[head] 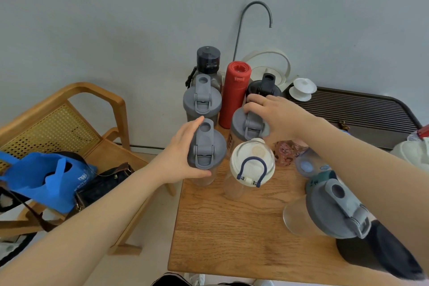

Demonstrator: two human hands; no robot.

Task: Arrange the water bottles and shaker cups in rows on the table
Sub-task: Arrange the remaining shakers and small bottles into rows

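Head view: near-left clear shaker cup with grey flip lid (206, 146) is gripped by left hand (183, 155); matching grey-lidded shaker (249, 125), mid-table, is pinched by right hand (276, 116). Both should be kept upright and aligned with far row.

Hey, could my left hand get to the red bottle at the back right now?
Probably not directly. The left hand grips a grey-lidded shaker cup, and another grey-lidded shaker stands between it and the red bottle. It would need to let go and reach over.
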